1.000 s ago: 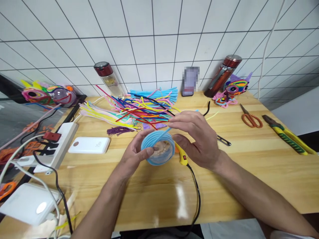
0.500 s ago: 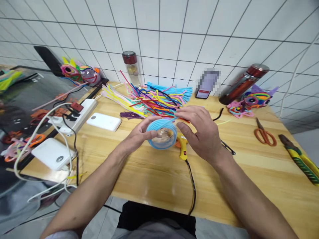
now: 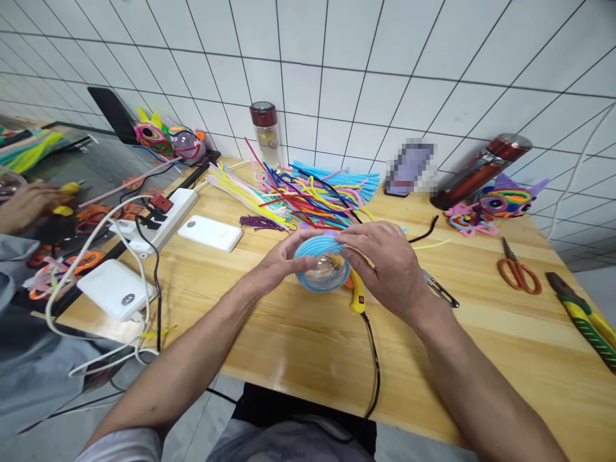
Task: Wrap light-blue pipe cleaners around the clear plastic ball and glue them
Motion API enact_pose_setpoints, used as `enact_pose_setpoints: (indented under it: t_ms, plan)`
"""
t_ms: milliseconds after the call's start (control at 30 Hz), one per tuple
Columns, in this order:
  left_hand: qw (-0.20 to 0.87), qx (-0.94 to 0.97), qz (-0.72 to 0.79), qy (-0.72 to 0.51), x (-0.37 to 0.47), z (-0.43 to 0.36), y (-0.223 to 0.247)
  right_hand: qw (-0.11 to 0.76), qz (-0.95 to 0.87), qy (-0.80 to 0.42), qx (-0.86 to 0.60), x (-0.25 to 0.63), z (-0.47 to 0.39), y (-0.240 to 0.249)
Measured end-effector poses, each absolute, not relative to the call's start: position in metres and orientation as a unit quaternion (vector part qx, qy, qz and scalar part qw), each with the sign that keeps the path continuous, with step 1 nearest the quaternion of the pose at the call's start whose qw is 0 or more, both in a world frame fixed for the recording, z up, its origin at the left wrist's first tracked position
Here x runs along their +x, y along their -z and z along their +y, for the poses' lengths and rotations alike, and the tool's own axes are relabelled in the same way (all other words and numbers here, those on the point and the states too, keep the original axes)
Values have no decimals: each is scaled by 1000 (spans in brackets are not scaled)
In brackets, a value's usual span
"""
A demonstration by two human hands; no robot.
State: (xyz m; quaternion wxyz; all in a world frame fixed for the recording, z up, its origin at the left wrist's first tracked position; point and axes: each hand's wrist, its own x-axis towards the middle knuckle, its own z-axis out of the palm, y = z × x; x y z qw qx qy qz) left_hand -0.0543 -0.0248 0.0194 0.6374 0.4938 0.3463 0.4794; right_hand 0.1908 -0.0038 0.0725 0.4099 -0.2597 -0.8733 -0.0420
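A clear plastic ball [image 3: 330, 276] with rows of light blue pipe cleaner [image 3: 318, 246] around its upper side is held above the wooden table. My left hand [image 3: 280, 260] grips its left side, the thumb lying across the front. My right hand [image 3: 387, 266] is closed at the ball's upper right, its fingertips pressing the blue pipe cleaner against it. A yellow hot glue gun [image 3: 357, 292] lies behind and right of the ball, partly hidden by the ball and my right hand. A heap of coloured pipe cleaners [image 3: 312, 199] lies beyond my hands.
Scissors [image 3: 518, 273], pliers [image 3: 580, 314] and thread snips [image 3: 441, 290] lie at the right. A red flask [image 3: 486, 170], phone [image 3: 404, 170] and glass bottle [image 3: 267, 138] stand along the wall. Power banks [image 3: 210, 233] and a power strip [image 3: 166, 221] are left, near another person's hand [image 3: 29, 205].
My right hand has come down onto the ball, its fingertips now against the blue pipe cleaner. The view has shifted slightly left, and another person's hand has appeared at the left.
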Motion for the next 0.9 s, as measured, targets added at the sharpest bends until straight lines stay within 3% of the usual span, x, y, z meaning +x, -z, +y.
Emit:
enact_pose_setpoints:
  t_ms: [900]
  plan:
    - [667, 434, 336, -504, -46, -24, -24, 390, -876, 68, -276, 186, -15, -68]
